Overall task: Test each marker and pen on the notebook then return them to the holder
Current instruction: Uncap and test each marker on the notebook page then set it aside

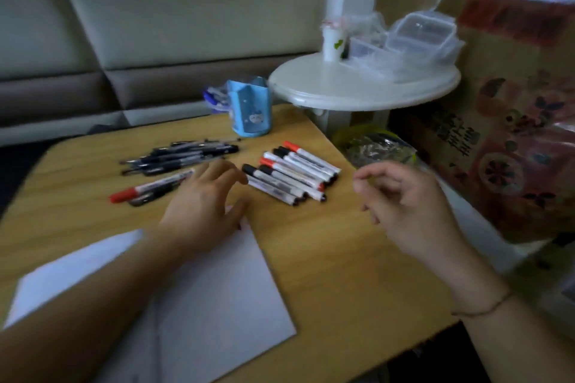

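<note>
An open white notebook (217, 289) lies on the wooden table (342, 258) in front of me. My left hand (202, 205) hovers over its far corner, fingers spread and relaxed, holding nothing. Just right of those fingers lies a row of several white markers (292, 172) with red and black caps. A pile of dark pens (180, 157) lies further back, and a red-capped marker (149, 188) lies left of my hand. The blue pen holder (250, 106) stands at the table's far edge. My right hand (407, 205) floats above the table's right side, fingers loosely curled, empty.
A round white side table (364, 84) with clear plastic boxes (417, 37) stands behind the right corner. A patterned paper bag (513, 121) stands at the right, with a crumpled plastic bag (373, 144) beside the table edge. A sofa runs along the back.
</note>
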Demonstrator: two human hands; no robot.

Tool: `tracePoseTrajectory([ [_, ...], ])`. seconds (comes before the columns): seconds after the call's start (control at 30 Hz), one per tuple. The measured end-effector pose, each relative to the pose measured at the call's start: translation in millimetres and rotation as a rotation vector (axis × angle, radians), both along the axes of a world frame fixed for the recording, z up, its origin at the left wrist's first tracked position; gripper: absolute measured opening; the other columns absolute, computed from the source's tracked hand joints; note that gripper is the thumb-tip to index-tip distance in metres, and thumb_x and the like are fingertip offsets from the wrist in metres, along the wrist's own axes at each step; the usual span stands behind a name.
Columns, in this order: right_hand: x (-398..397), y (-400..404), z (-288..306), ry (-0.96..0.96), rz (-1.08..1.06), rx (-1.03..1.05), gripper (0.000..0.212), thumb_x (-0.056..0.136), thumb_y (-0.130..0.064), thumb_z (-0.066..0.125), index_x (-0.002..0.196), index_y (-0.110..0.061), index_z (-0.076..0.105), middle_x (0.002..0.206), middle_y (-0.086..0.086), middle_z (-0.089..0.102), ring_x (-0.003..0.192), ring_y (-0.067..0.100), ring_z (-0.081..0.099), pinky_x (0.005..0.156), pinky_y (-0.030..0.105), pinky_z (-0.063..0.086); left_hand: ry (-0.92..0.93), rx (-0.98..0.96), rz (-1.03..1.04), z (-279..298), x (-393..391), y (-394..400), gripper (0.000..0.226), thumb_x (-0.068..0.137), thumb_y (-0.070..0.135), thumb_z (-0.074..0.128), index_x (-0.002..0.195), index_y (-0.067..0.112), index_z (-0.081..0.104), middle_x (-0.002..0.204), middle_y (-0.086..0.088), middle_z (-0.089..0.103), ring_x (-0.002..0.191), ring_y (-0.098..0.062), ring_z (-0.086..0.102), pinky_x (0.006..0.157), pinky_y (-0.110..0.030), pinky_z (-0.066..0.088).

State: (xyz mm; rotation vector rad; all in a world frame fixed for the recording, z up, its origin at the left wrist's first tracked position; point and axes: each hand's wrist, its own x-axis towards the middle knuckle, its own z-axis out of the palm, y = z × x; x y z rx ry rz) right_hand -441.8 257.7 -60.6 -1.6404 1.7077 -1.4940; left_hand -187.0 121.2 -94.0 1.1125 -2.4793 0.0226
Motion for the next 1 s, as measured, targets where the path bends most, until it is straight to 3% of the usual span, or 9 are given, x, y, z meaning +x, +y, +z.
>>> tracePoseTrajectory([
  [0.1, 56.0, -52.8, -0.1, 0.215, 0.127, 0.025, 0.010, 0.082, -0.038, 0.066, 0.090, -0.032, 0.066, 0.070, -0.014, 0.067, 0.064, 0.008, 0.062, 0.060, 0.032, 0.052, 0.077, 0.022, 0.201, -8.6, 48.8, 0.4, 0.046, 0.084, 0.050, 0.042, 0.111, 0.020, 0.064, 0.120, -0.004, 0.057, 0.106, -0.031, 0.057, 0.083, -0.043, 0.052],
  [0.23, 121.1, -112.1, -3.9, 0.709, 0.235, 0.040, 0.020, 0.088, -0.035, 0.063, 0.107, -0.035, 0.065, 0.104, -0.017, 0.063, 0.099, 0.008, 0.054, 0.080, 0.033, 0.050, 0.119, 0.103, 0.446, -10.0, 86.3, -6.5, 0.043, 0.085, 0.046, 0.052, 0.119, 0.022, 0.061, 0.125, -0.003, 0.055, 0.115, -0.029, 0.049, 0.094, -0.044, 0.045],
  [0.43, 151.6, -181.0, -21.5, 1.109, 0.082, 0.093, 0.034, 0.089, -0.036, 0.060, 0.122, -0.031, 0.061, 0.128, -0.008, 0.052, 0.119, 0.020, 0.037, 0.089, 0.038, 0.039, 0.215, 0.110, 0.422, -15.4, 97.6, -14.1, 0.034, 0.083, 0.029, 0.056, 0.115, 0.020, 0.062, 0.111, -0.001, 0.062, 0.105, -0.027, 0.054, 0.089, -0.044, 0.048],
  [0.53, 152.3, -192.3, -26.2, 1.128, 0.046, 0.169, 0.031, 0.089, -0.043, 0.060, 0.118, -0.031, 0.064, 0.129, -0.008, 0.051, 0.120, 0.020, 0.035, 0.092, 0.040, 0.037, 0.258, 0.068, 0.386, -18.1, 99.0, -14.5, 0.033, 0.079, 0.029, 0.055, 0.109, 0.019, 0.065, 0.106, 0.000, 0.064, 0.099, -0.027, 0.056, 0.085, -0.044, 0.049],
  [0.73, 157.3, -195.0, -24.9, 1.041, 0.092, 0.133, 0.042, 0.088, -0.060, 0.051, 0.119, -0.034, 0.062, 0.124, -0.012, 0.054, 0.117, 0.017, 0.038, 0.094, 0.039, 0.037, 0.353, 0.103, 0.566, -21.9, 102.5, -18.9, 0.032, 0.088, 0.034, 0.060, 0.119, 0.027, 0.059, 0.126, 0.007, 0.055, 0.119, -0.021, 0.044, 0.100, -0.042, 0.038],
  [0.87, 176.1, -198.9, -22.5, 1.066, 0.184, 0.175, 0.041, 0.092, -0.054, 0.050, 0.127, -0.035, 0.059, 0.123, -0.011, 0.056, 0.118, 0.017, 0.039, 0.097, 0.039, 0.038, 0.347, 0.147, 0.570, -23.1, 103.3, -20.1, 0.031, 0.090, 0.032, 0.059, 0.120, 0.026, 0.058, 0.125, 0.007, 0.054, 0.118, -0.021, 0.043, 0.099, -0.040, 0.038],
  [1.0, 182.8, -200.4, -22.3, 0.986, 0.190, 0.207, 0.030, 0.089, -0.048, 0.058, 0.114, -0.032, 0.061, 0.122, -0.010, 0.057, 0.117, 0.018, 0.039, 0.096, 0.039, 0.039, 0.401, 0.142, 0.526, -24.6, 104.2, -20.5, 0.032, 0.091, 0.023, 0.059, 0.122, 0.017, 0.059, 0.125, 0.001, 0.053, 0.113, -0.021, 0.042, 0.098, -0.033, 0.038],
])
